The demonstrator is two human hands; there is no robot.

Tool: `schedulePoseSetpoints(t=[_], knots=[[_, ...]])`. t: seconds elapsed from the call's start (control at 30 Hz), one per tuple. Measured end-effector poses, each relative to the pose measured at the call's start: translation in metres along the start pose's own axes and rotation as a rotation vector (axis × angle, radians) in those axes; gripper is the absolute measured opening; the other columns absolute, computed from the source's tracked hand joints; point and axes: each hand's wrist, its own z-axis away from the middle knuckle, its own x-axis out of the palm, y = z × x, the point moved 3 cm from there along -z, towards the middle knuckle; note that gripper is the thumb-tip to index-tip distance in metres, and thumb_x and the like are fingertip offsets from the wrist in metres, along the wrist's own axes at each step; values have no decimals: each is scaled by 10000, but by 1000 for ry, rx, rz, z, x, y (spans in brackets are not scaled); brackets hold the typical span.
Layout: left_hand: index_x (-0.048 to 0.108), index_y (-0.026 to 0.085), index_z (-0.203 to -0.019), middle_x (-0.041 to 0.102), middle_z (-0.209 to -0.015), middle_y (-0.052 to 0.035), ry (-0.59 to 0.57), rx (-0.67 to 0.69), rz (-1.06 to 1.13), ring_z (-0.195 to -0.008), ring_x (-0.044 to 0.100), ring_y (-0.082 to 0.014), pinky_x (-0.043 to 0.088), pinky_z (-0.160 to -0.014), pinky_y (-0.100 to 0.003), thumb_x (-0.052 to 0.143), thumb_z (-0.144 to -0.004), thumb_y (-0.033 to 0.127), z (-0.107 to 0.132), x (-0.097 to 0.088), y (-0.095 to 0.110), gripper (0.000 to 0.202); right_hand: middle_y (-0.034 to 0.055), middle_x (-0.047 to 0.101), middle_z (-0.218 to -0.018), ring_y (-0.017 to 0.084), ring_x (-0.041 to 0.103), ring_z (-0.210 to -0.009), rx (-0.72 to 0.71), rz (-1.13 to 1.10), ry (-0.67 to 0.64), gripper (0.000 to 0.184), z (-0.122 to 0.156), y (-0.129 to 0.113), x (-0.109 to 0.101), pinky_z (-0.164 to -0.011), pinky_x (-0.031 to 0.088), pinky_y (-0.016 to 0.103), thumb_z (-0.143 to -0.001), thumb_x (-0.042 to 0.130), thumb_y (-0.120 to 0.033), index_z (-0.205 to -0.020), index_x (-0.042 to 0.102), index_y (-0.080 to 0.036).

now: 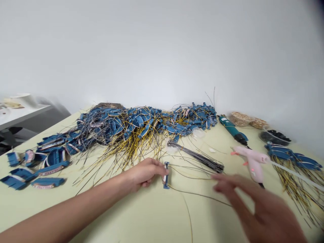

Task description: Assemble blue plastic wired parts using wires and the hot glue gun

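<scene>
Blue piece (166, 175) sits near the table's (141, 216) front middle, pinched between the left hand's (141, 173) fingertips, thin wires trailing from it. Right hand (243, 199), blurred, is spread open and holds nothing, just before the glue gun (253, 162).

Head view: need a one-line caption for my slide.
Left hand pinches a wired blue piece; right hand hovers open by the glue gun, pile of such pieces behind.

pink glue gun (253, 162), teal rotary tool (231, 129), woven basket (240, 118)
</scene>
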Motion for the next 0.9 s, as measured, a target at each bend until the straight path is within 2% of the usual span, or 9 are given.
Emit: schedulePoseSetpoints(t=[0.03,0.07,0.13,0.23,0.33,0.47,0.57,0.73,0.9], knots=[[660,174,-708,560,-528,45,-11,-1,-1,-356,209,-46,97,-343,-218,762,-670,371,2,0,-2,225,4,767,-958,214,706,-873,134,105,197,176,-7,15,-11,-760,552,309,-949,550,-382,-1042,686,-321],[667,175,-723,576,-548,38,-25,-3,-5,-362,211,-46,96,-347,-219,759,-671,375,4,1,-4,226,6,771,-921,214,697,-821,207,177,265,203,-14,26,-17,-711,541,299,-925,570,-439,-985,708,-303],[686,176,-761,596,-586,33,-58,-5,-18,-369,214,-43,84,-353,-224,759,-666,371,9,3,-6,229,18,762,-860,194,647,-710,251,245,279,258,-25,41,-20,-656,513,292,-898,585,-470,-949,725,-259],[685,184,-780,583,-635,45,-103,0,-34,-381,247,-39,69,-356,-230,769,-637,327,17,8,-6,219,33,742,-815,176,594,-647,221,258,179,256,-38,50,-13,-598,474,287,-903,578,-408,-950,732,-209],[666,188,-773,570,-670,51,-135,9,-41,-399,278,-39,70,-356,-229,763,-628,298,20,13,-5,207,31,734,-805,160,594,-635,156,269,32,226,-55,50,1,-592,475,277,-915,568,-351,-939,741,-208],[673,179,-794,571,-683,47,-157,20,-52,-397,261,-34,68,-355,-236,763,-656,315,16,15,-5,213,13,721,-863,146,643,-757,44,323,-208,173,-88,46,30,-726,518,302,-942,571,-286,-934,726,-210],[675,176,-811,579,-694,49,-158,22,-46,-384,233,-27,69,-348,-239,762,-672,331,10,14,-5,225,21,701,-933,165,662,-856,22,434,-336,179,-107,45,53,-808,541,378,-948,599,-325,-977,680,-169],[679,163,-823,584,-679,53,-171,3,-1,-369,247,-19,62,-342,-233,789,-647,342,2,8,-8,274,40,690,-1009,176,665,-899,67,612,-455,207,-115,55,75,-818,555,392,-948,603,-350,-1016,661,-164],[668,160,-833,573,-597,71,-220,-20,57,-351,236,-21,60,-335,-229,813,-629,348,-5,6,-13,313,39,688,-1012,168,667,-880,102,675,-489,200,-114,64,81,-794,564,375,-954,596,-338,-1028,657,-162]])
